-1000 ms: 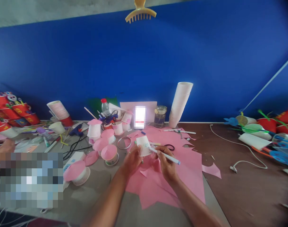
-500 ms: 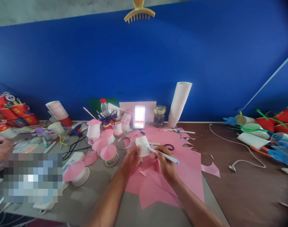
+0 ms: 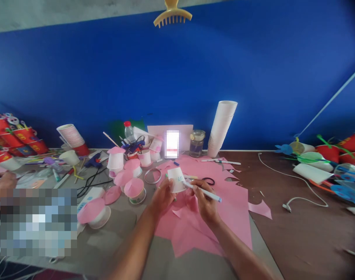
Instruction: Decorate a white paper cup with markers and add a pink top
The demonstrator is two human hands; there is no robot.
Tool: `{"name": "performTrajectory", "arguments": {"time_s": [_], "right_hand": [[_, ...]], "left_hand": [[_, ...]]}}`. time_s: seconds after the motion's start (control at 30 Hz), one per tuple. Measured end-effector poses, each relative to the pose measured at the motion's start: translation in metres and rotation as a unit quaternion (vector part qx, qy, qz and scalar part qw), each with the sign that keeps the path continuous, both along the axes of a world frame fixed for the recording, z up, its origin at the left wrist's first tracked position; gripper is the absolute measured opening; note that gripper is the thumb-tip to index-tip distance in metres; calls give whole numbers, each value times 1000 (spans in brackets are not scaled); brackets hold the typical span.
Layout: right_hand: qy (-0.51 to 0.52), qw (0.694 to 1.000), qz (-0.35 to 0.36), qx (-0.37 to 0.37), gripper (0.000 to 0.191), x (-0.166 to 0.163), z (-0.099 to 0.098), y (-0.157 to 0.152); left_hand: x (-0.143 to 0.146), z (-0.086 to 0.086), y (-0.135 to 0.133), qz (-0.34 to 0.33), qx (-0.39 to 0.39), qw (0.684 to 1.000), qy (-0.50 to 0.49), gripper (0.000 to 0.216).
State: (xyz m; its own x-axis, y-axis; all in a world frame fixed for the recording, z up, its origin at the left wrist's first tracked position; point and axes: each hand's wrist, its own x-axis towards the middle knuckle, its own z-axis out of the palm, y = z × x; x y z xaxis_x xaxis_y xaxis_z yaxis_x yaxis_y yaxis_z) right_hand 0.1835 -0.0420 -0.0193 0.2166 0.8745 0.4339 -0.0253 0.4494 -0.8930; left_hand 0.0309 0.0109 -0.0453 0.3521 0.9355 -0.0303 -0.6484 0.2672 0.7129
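My left hand (image 3: 164, 195) is closed around the side of a white paper cup (image 3: 175, 184), which has small green marks drawn on it. In my right hand (image 3: 205, 200) is a white marker pen (image 3: 208, 194) with a pale blue end, gripped like a writing tool. Its tip is at the cup's wall, close to the green marks; whether it touches I cannot tell. Beneath both hands lie overlapping sheets of pink paper (image 3: 230, 217) with cut edges. Left of my hands stands a paper cup with a pink cone top (image 3: 133, 188).
A tall leaning stack of white cups (image 3: 222, 128) stands at the back beside a glass jar (image 3: 197, 143). More pink-topped cups (image 3: 96, 212), a glue gun (image 3: 95, 160) and cords are on the left. Another person's hand (image 3: 5, 182) shows at far left. Earphones (image 3: 286, 207) lie right.
Both hands keep nearly the same place, with the cup and marker held as before. The view shifts very slightly.
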Motion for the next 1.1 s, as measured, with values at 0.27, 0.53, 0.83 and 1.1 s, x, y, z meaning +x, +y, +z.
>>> {"name": "performTrajectory", "arguments": {"time_s": [0.27, 0.53, 0.83, 1.1], "right_hand": [[100, 993, -33, -51, 30, -1, -11, 7], [76, 993, -86, -32, 37, -7, -10, 6], [-40, 998, -34, 34, 33, -12, -27, 4], [-95, 990, -45, 95, 39, -10, -24, 2]], "left_hand": [[-1, 2, 0, 1, -37, 999, -25, 26], [-3, 12, -6, -27, -56, 996, -65, 39], [-2, 14, -9, -86, -24, 993, -76, 54], [2, 13, -11, -86, 26, 996, -23, 57]]}}
